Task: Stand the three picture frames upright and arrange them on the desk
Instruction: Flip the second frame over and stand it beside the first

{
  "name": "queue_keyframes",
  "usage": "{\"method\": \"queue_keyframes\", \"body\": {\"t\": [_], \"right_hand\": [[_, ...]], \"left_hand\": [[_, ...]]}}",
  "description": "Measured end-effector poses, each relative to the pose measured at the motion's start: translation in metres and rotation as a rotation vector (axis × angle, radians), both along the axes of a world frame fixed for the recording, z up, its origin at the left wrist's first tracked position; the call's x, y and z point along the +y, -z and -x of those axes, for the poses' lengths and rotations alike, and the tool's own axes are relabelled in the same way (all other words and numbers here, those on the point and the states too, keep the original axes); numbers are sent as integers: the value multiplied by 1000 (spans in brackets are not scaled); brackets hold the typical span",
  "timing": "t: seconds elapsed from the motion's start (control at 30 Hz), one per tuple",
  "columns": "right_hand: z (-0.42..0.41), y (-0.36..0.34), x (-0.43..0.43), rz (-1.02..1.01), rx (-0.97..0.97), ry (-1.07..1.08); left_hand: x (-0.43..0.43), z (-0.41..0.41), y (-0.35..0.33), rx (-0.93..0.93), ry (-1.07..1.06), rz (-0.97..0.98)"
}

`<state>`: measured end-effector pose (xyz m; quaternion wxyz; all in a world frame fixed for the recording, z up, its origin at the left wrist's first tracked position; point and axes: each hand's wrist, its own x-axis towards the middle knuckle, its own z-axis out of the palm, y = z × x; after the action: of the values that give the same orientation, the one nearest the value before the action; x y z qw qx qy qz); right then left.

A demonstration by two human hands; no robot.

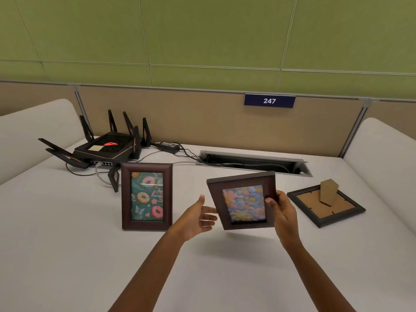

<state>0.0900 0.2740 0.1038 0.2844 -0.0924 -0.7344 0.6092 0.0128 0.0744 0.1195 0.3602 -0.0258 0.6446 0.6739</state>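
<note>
Picture frames sit across the middle of my view, three of them. At centre left the doughnut-print frame (146,196) stands upright on the white desk (67,244), facing me. At centre right I see the flower-print frame (244,201) lifted clear of the desk and tilted, its shadow below it. My right hand (282,210) grips its right edge, thumb on the front, the other fingers hidden behind. My left hand (199,218) is open with fingers spread, just beside the frame's left edge; I cannot tell whether the fingertips touch it. Further right, the black frame (326,204) lies face down, its cardboard back and raised stand showing. At upper left a black router (105,147) with antennas sits by the partition, cables running to the cable tray (254,162). A sign (269,100) above reads 247.
</note>
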Motion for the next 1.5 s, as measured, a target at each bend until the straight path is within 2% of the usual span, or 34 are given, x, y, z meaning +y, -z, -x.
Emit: {"method": "queue_keyframes", "body": {"t": [0.13,0.37,0.53,0.77,1.07,1.5], "right_hand": [[4,-1,-7,78,-20,5],[12,-4,-22,223,-60,-14],[20,-3,-27,245,-71,-13],[30,0,-29,243,-93,11],[39,9,-29,317,-127,-14],[60,13,-40,304,-197,-40]], "left_hand": [[2,-2,10,129,-25,89],[1,6,19,170,-102,-35],[3,14,23,363,-264,153],[2,30,29,285,-221,62],[6,40,38,254,-204,-82],[5,52,47,213,-228,-246]]}}
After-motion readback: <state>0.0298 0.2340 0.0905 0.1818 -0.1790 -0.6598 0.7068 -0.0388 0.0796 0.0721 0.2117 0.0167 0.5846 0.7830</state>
